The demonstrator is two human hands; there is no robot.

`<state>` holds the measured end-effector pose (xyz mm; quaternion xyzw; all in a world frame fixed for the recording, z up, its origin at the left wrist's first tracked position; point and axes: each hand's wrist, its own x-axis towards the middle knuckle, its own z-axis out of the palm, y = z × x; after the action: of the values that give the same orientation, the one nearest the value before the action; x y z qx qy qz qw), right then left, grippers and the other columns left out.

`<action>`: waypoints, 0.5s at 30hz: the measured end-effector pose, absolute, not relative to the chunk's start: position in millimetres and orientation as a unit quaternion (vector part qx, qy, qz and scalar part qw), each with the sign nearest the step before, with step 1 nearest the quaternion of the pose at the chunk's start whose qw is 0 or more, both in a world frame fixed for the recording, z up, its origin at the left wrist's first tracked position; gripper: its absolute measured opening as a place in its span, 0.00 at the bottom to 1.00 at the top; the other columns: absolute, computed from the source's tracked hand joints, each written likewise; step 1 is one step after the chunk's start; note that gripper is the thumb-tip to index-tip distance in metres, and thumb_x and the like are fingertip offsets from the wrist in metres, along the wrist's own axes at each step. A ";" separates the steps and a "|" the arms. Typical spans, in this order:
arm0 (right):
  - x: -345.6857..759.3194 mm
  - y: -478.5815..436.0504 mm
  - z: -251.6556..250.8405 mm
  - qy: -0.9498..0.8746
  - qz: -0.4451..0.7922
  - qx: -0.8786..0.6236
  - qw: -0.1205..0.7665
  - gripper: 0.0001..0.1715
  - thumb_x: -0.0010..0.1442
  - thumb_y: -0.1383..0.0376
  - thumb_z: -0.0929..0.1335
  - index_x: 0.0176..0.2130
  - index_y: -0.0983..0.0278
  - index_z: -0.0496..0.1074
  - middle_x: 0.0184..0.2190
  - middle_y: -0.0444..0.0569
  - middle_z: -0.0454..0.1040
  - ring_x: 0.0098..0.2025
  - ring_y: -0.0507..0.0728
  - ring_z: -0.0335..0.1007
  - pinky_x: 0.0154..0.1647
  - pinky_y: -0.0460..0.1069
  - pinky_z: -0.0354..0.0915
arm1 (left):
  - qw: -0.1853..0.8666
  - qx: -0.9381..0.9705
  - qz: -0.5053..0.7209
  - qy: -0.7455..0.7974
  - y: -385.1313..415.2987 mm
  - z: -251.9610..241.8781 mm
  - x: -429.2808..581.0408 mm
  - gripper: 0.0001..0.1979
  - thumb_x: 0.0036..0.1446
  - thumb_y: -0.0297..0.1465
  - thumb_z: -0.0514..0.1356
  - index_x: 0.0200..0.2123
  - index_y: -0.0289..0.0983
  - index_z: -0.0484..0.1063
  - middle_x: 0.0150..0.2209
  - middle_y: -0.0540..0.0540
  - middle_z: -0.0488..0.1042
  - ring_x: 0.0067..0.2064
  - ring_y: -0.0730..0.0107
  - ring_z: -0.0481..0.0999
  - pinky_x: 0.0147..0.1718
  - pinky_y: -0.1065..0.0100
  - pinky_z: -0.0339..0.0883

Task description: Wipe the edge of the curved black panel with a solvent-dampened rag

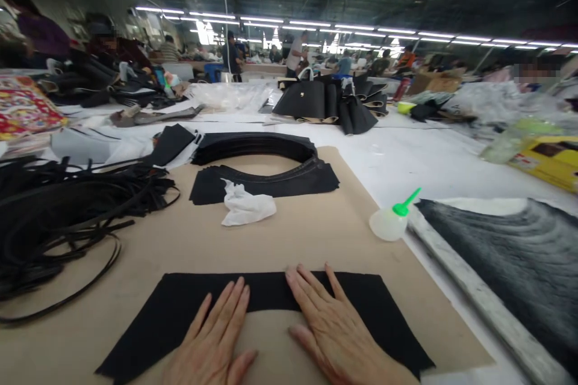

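Note:
A black cut panel [149,319] with a curved inner edge lies flat on the tan board [311,240] right in front of me. On its left part my left hand [212,337] rests palm down, fingers stretched out. My right hand [327,325] presses flat on the right part, its fingers spread and thumb out to the side. Neither hand holds anything. Beyond them sit a crumpled white cloth [247,204] and a stack of curved black pieces [266,183]. A squeeze bottle [389,224] with a green nozzle stands to the right.
Black strips [58,222] are heaped at the left. A dark, whitish-streaked slab [506,252] lies at the right, below a yellow box [548,159]. Black bag-like pieces [311,99] stand farther back on the white table [361,162]. Several people work in the background.

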<state>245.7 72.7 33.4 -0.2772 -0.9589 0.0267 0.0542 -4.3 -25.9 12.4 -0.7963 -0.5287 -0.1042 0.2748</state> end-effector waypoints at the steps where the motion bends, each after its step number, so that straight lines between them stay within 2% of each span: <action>1: 264.0 75.0 33.1 -0.951 0.004 -0.305 0.057 0.47 0.68 0.57 0.61 0.70 0.63 0.26 0.68 0.48 0.49 0.68 0.59 0.49 0.70 0.64 0.41 | 0.271 -0.797 -0.108 -0.528 -27.4 10.5 -9.6 0.30 0.65 0.45 0.48 0.63 0.32 0.61 0.61 0.41 0.67 0.62 0.61 0.65 0.63 0.62 0.48; 5: 326.9 78.8 34.4 -0.916 -0.125 -0.365 0.105 0.44 0.67 0.53 0.59 0.71 0.64 0.34 0.64 0.51 0.60 0.62 0.64 0.61 0.62 0.66 0.56 | 0.229 -0.777 -0.148 -0.567 -40.0 13.6 -32.4 0.30 0.67 0.42 0.48 0.67 0.34 0.53 0.59 0.44 0.70 0.59 0.65 0.69 0.58 0.67 0.60; 8: 338.2 73.8 39.3 -0.926 -0.176 -0.318 0.106 0.42 0.64 0.53 0.62 0.69 0.67 0.46 0.63 0.52 0.62 0.60 0.66 0.65 0.54 0.62 0.67 | 0.195 -0.775 -0.171 -0.577 -49.0 22.6 -49.2 0.25 0.68 0.40 0.50 0.65 0.39 0.58 0.56 0.46 0.73 0.56 0.66 0.72 0.55 0.70 0.65; 10: 331.3 69.4 43.9 -0.937 -0.181 -0.279 0.109 0.36 0.61 0.58 0.63 0.66 0.66 0.56 0.61 0.51 0.66 0.56 0.64 0.68 0.50 0.59 0.70 | 0.192 -0.800 -0.146 -0.550 -50.8 28.7 -58.1 0.21 0.67 0.35 0.51 0.61 0.40 0.64 0.54 0.46 0.74 0.54 0.66 0.73 0.54 0.71 0.66; 12: 321.2 67.4 47.8 -0.939 -0.178 -0.270 0.118 0.32 0.58 0.68 0.61 0.62 0.64 0.63 0.56 0.49 0.72 0.52 0.61 0.72 0.47 0.57 0.71 | 0.188 -0.822 -0.093 -0.530 -49.3 33.1 -63.0 0.22 0.63 0.26 0.51 0.60 0.39 0.65 0.53 0.46 0.75 0.54 0.65 0.74 0.53 0.70 0.68; 15: 310.4 70.4 50.4 -0.935 -0.179 -0.278 0.131 0.42 0.50 0.77 0.59 0.63 0.63 0.60 0.50 0.50 0.77 0.47 0.60 0.75 0.44 0.56 0.71 | 0.167 -0.827 -0.017 -0.536 -45.6 34.9 -62.4 0.35 0.50 0.17 0.49 0.62 0.39 0.63 0.55 0.44 0.73 0.53 0.62 0.74 0.51 0.66 0.69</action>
<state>310.4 70.4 50.4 -0.2777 -0.9347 -0.1788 0.1314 -62.4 -45.6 34.9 -0.8272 -0.5363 -0.0170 0.1667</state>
